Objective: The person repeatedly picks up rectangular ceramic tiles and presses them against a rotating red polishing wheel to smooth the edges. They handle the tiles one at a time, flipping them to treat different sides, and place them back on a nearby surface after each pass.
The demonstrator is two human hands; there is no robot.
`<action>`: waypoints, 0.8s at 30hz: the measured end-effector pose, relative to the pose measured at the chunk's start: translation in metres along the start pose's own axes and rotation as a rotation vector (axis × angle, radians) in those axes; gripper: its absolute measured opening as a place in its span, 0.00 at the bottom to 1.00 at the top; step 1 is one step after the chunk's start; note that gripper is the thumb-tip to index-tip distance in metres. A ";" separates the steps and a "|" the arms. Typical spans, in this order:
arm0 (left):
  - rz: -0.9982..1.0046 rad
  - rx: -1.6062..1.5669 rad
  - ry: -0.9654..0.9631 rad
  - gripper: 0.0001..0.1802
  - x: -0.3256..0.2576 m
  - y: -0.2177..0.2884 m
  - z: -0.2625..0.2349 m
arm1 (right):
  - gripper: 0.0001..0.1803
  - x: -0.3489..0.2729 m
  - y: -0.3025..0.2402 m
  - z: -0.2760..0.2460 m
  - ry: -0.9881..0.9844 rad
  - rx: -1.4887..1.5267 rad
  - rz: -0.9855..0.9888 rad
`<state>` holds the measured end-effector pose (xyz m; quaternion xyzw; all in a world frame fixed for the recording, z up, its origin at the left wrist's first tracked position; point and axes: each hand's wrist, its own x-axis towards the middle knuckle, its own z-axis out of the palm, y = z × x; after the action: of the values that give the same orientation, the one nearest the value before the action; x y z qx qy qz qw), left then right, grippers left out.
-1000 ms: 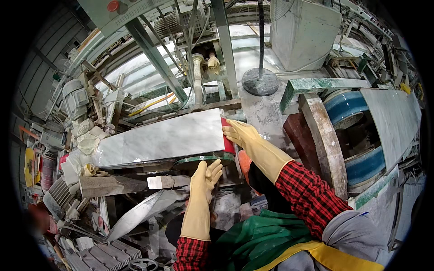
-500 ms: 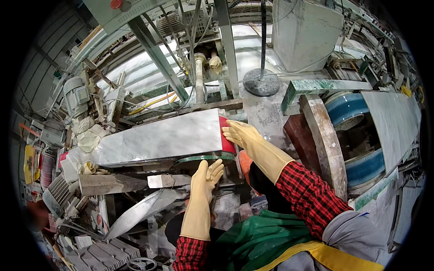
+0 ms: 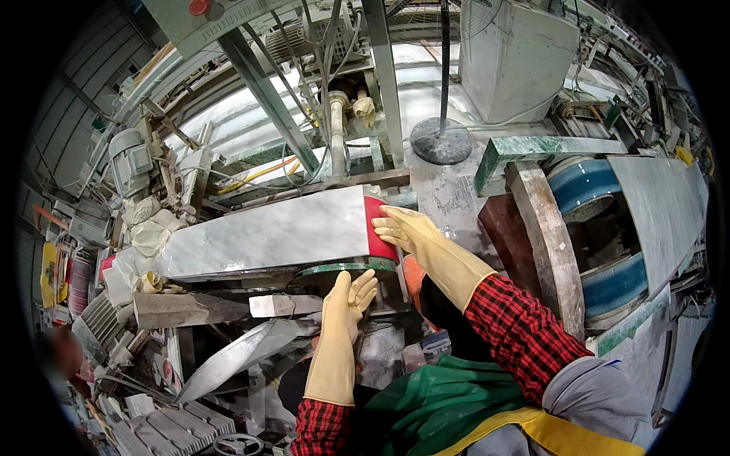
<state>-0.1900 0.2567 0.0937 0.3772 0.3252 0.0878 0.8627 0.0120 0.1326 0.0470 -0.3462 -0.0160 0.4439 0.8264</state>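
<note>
A long white stone slab (image 3: 274, 232) with grey veins lies wet and flat, tapering away to the left. Past its right end shows a red belt-like surface (image 3: 382, 247). Yellow-gloved, my right hand (image 3: 407, 230) has its fingers stretched over this red surface, tips close to the slab's end; whether they press on it I cannot tell. My left hand (image 3: 346, 308), in a matching glove, is held with thumb and fingers apart beside the green curved rim (image 3: 342, 267) under the slab's near side. Neither hand grips anything.
To the right, another stone slab (image 3: 658, 205) rests over blue rollers (image 3: 585, 182) beside a worn upright beam (image 3: 544, 243). A stand with a round base (image 3: 442, 141) is ahead. Wooden blocks (image 3: 190, 310) and a bent metal sheet (image 3: 236, 357) lie at left. A blurred person's part (image 3: 65, 353) shows far left.
The slab has slid slightly left, baring more of the red surface beside my right fingers. Both hands keep nearly the same pose. The blurred shape at far left shows more.
</note>
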 end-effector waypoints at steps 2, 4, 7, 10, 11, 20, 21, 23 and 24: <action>-0.004 0.005 0.011 0.25 -0.001 0.001 0.004 | 0.20 0.001 -0.001 -0.003 -0.031 0.024 -0.001; -0.003 0.003 0.010 0.25 -0.001 0.001 0.004 | 0.21 0.001 -0.001 -0.001 0.022 -0.040 0.005; 0.002 -0.009 0.002 0.25 -0.001 0.000 -0.002 | 0.21 -0.004 -0.002 0.019 0.120 -0.171 0.013; -0.007 -0.007 -0.002 0.25 0.001 0.000 0.003 | 0.21 -0.002 -0.001 0.003 0.039 -0.114 -0.015; -0.008 -0.003 0.008 0.25 -0.001 0.001 0.004 | 0.21 -0.001 0.000 0.003 0.018 -0.090 -0.012; 0.014 0.008 -0.011 0.25 -0.001 -0.001 0.001 | 0.21 -0.003 0.000 0.007 0.004 -0.076 0.013; 0.017 0.004 -0.022 0.25 0.000 -0.002 0.000 | 0.21 -0.003 0.000 0.007 -0.001 -0.064 0.018; 0.002 0.008 -0.004 0.26 0.000 -0.001 0.000 | 0.21 -0.006 0.000 0.008 0.003 -0.085 0.003; -0.005 0.009 0.005 0.26 0.000 0.000 0.001 | 0.21 -0.008 -0.001 0.011 0.005 -0.096 -0.004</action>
<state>-0.1897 0.2559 0.0943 0.3800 0.3286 0.0852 0.8605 0.0042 0.1326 0.0576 -0.3864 -0.0358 0.4399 0.8099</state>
